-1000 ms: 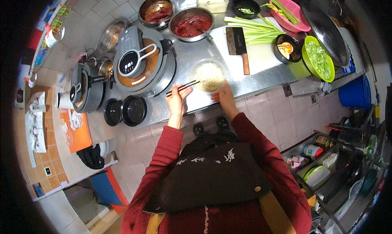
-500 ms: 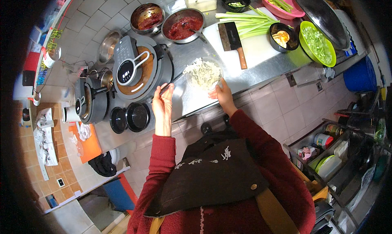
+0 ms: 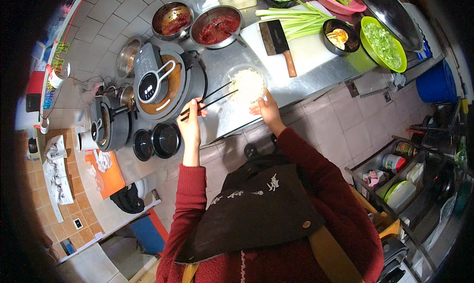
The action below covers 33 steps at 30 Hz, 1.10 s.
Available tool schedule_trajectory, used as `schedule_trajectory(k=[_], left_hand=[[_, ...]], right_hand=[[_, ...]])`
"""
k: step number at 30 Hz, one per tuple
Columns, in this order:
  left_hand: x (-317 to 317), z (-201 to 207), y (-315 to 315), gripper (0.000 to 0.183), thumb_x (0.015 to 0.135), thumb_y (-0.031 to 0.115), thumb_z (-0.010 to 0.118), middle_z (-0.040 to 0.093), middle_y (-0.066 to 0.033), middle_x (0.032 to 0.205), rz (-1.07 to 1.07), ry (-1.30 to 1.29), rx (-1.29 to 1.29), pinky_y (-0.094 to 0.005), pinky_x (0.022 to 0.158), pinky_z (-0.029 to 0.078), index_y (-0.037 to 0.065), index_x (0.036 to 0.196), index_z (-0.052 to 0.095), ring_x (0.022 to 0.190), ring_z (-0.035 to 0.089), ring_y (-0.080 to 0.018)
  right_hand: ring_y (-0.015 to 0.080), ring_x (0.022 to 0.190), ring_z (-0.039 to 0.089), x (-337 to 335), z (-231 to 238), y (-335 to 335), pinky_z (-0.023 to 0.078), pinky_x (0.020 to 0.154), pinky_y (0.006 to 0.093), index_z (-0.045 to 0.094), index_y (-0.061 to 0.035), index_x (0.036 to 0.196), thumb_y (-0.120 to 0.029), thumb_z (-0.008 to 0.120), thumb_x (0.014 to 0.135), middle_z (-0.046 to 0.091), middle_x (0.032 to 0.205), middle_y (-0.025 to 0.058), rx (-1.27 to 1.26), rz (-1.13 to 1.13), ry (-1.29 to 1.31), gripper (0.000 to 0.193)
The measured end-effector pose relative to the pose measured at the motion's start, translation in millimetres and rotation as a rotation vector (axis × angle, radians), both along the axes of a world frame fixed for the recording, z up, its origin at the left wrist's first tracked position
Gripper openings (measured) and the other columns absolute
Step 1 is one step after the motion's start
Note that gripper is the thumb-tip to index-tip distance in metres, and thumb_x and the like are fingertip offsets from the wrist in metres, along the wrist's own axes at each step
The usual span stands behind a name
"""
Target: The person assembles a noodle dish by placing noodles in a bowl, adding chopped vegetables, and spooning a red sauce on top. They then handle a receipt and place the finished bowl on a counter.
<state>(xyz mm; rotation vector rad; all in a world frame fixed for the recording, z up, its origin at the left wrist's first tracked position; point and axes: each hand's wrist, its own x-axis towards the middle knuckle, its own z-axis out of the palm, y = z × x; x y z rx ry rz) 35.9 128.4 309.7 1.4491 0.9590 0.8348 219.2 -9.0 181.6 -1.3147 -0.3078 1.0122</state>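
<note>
A pair of black chopsticks (image 3: 211, 99) is gripped in my left hand (image 3: 189, 125), the two sticks spread slightly apart. Their tips reach the near left part of a clear bowl (image 3: 228, 76) on the steel counter. Pale, finely shredded or chopped food (image 3: 248, 84) fills this bowl; its exact kind is hard to tell. My right hand (image 3: 268, 111) holds the bowl at its near right side, thumb along the rim and fingers curled low against the wall. Beyond the bowl, a cleaver (image 3: 274, 37) with a wooden handle lies on a white cutting board (image 3: 313, 55).
Round grey electric cookers (image 3: 196, 85) stand at left, with black bowls (image 3: 166, 140) nearer me. Behind are metal bowls of red paste (image 3: 217, 30). Long green stalks (image 3: 296, 22), a black bowl (image 3: 340, 48) and a lime-green bowl of chopped greens (image 3: 382, 45) sit to the right.
My left hand has shifted a little left and toward me, and the chopsticks have spread apart. The food in the bowl looks rearranged. My right hand stays at the bowl.
</note>
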Motion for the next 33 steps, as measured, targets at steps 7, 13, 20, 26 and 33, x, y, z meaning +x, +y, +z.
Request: schedule_trajectory(k=[7,13,20,26,33], left_hand=[[38,-42,-22,0.022,0.098,0.016,0.056,0.067,-0.0076,0.096,-0.273,0.090,0.079,-0.0249,0.066,0.050,0.000,0.109,0.067,0.072,0.066,-0.0132],[70,-92,-5,0.034,0.101,0.016,0.042,0.066,-0.0277,0.097,0.010,-0.290,-0.315,-0.0400,0.078,0.061,-0.015,0.100,0.056,0.084,0.070,-0.0359],[28,-89,35,0.027,0.098,0.006,0.041,0.057,-0.0378,0.107,0.160,-0.674,-0.786,-0.0514,0.096,0.053,-0.020,0.106,0.045,0.106,0.058,-0.0506],[16,-33,36,0.029,0.099,0.009,0.046,0.060,-0.0369,0.106,0.121,-0.674,-0.692,-0.0493,0.093,0.055,-0.018,0.109,0.049,0.103,0.061,-0.0478],[13,18,36,0.033,0.095,0.012,0.057,0.060,-0.0296,0.109,0.069,-0.718,-0.602,-0.0371,0.090,0.057,-0.016,0.112,0.052,0.104,0.063,-0.0351]], right_hand=[[0.0219,0.067,0.068,-3,-9,0,0.057,0.062,0.0305,0.007,-0.0031,0.152,-0.013,0.038,0.103,0.068,0.086,0.0219,0.051,-0.021,-0.022,0.059],[0.0217,0.058,0.066,-4,-18,5,0.056,0.054,0.0309,0.004,-0.0105,0.152,-0.008,0.034,0.103,0.067,0.078,0.0201,0.080,-0.061,0.032,0.058],[0.0224,0.059,0.065,-5,-23,5,0.055,0.055,0.0311,0.001,-0.0056,0.151,-0.009,0.034,0.103,0.066,0.079,0.0200,0.100,-0.060,0.080,0.059],[0.0228,0.070,0.067,-4,-10,0,0.056,0.065,0.0319,0.003,-0.0029,0.152,-0.013,0.037,0.103,0.066,0.087,0.0211,0.067,-0.029,0.095,0.061],[0.0225,0.072,0.067,-2,0,-2,0.057,0.067,0.0319,0.003,-0.0030,0.152,-0.012,0.036,0.103,0.066,0.089,0.0214,0.072,-0.003,0.072,0.060]])
